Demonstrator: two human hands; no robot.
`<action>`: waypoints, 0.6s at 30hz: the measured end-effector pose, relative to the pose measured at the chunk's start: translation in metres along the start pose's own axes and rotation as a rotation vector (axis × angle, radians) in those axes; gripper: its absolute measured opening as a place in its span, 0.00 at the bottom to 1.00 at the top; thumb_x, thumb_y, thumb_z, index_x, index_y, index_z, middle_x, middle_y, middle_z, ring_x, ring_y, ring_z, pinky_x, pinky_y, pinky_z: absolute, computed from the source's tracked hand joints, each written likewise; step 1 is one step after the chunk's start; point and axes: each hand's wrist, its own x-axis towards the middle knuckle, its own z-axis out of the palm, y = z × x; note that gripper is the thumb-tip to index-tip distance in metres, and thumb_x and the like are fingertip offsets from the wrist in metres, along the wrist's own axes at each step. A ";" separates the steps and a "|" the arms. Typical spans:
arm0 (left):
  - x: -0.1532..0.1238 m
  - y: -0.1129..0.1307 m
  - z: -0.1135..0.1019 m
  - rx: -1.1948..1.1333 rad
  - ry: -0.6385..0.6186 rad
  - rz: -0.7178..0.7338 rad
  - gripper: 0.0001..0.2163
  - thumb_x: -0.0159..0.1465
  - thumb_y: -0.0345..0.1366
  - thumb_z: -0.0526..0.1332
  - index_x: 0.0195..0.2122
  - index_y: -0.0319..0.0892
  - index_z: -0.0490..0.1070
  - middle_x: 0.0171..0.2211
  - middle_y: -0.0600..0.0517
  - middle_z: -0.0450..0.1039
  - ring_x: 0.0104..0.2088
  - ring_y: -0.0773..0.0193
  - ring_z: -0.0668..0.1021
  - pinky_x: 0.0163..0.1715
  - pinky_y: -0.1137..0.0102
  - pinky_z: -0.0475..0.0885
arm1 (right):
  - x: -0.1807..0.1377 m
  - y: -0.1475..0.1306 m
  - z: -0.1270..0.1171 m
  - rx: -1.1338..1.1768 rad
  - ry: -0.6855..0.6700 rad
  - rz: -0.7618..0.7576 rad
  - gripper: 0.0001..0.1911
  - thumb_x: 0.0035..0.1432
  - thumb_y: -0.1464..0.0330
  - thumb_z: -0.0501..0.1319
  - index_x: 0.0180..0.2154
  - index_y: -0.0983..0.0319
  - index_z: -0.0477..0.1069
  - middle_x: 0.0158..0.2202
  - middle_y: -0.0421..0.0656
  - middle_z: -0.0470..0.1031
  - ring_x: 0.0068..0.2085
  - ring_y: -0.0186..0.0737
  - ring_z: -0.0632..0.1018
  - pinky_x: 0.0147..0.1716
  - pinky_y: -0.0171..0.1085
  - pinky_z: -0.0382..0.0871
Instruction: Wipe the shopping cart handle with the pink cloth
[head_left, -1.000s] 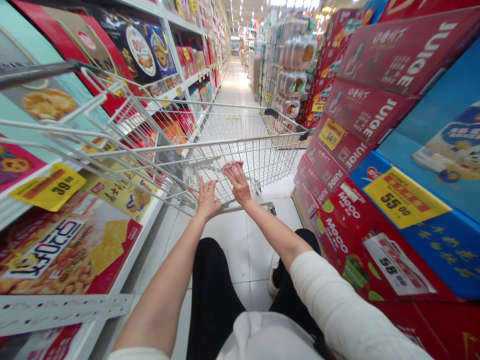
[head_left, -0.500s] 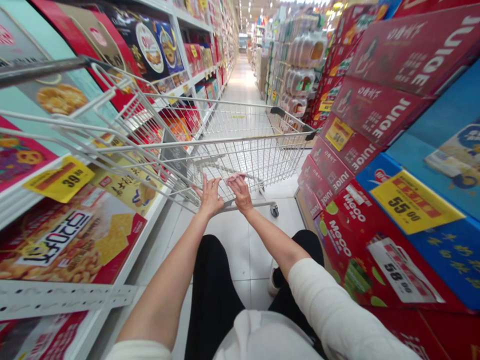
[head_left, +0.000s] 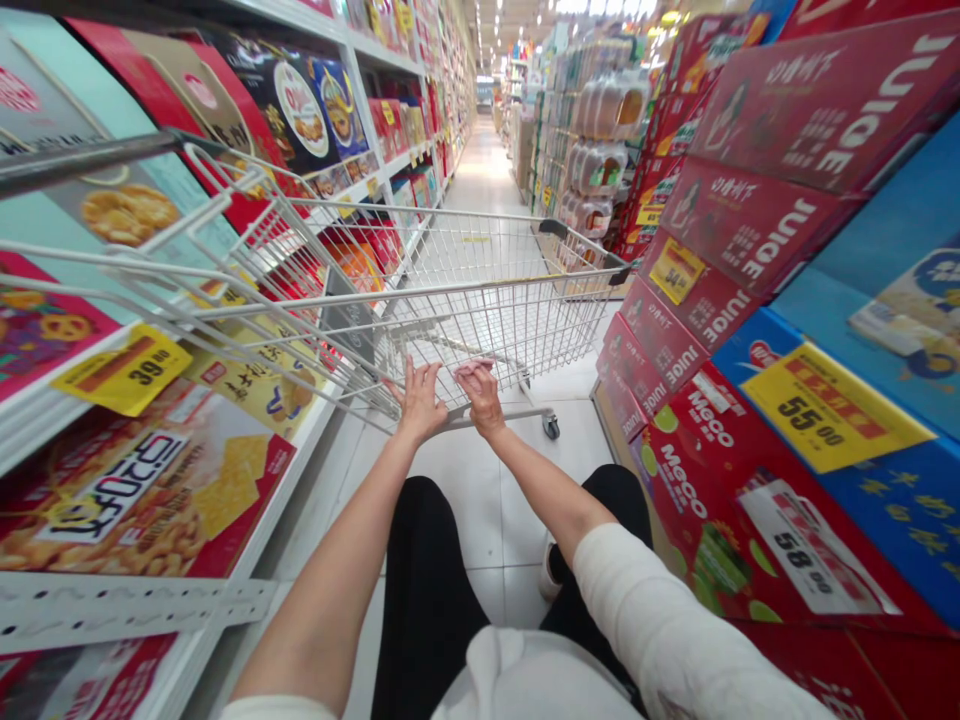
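Observation:
A wire shopping cart (head_left: 517,330) stands crosswise in front of me, with its dark push bar (head_left: 82,165) at the left. My left hand (head_left: 421,402) is at the near wire side with its fingers stretched and spread, holding nothing; whether the fingertips touch the wires I cannot tell. Just right of it, my right hand (head_left: 484,402) is closed, fingers bent, on a small pink, cloth-like piece (head_left: 475,368). That piece lies flat along the fingers beside the cart's wires. Below both hands runs the cart's lower frame, with a caster (head_left: 551,427) on the floor.
Shelves (head_left: 262,500) with boxed snacks and yellow price tags line the left side. Stacked red drink cartons (head_left: 757,215) and blue boxes (head_left: 885,290) rise close on the right. Shrink-wrapped bottles (head_left: 600,165) stand beyond the cart. A tiled aisle (head_left: 484,165) runs into the distance.
The view has shifted slightly. Both hands sit a little lower in the picture, still beside the cart. The right hand's fingers have turned slightly and keep the pink piece.

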 end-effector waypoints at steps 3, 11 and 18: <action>0.000 0.000 0.000 -0.007 -0.006 -0.004 0.36 0.57 0.26 0.60 0.70 0.43 0.63 0.70 0.39 0.64 0.79 0.41 0.43 0.70 0.32 0.25 | -0.023 0.003 0.002 -0.005 -0.032 0.059 0.33 0.60 0.84 0.53 0.60 0.54 0.77 0.64 0.49 0.70 0.70 0.44 0.66 0.70 0.48 0.68; 0.000 -0.002 0.002 -0.006 0.009 0.003 0.36 0.57 0.27 0.60 0.70 0.42 0.63 0.70 0.39 0.63 0.79 0.41 0.45 0.71 0.32 0.27 | -0.015 -0.004 0.006 0.014 0.010 0.034 0.30 0.66 0.81 0.53 0.63 0.55 0.74 0.68 0.48 0.66 0.74 0.46 0.60 0.73 0.51 0.61; -0.003 0.000 0.001 -0.004 -0.004 -0.005 0.37 0.57 0.26 0.59 0.70 0.42 0.63 0.71 0.39 0.63 0.79 0.41 0.45 0.69 0.31 0.24 | -0.037 -0.007 0.000 0.037 -0.111 0.147 0.32 0.59 0.85 0.55 0.59 0.55 0.78 0.65 0.51 0.70 0.67 0.46 0.68 0.68 0.51 0.69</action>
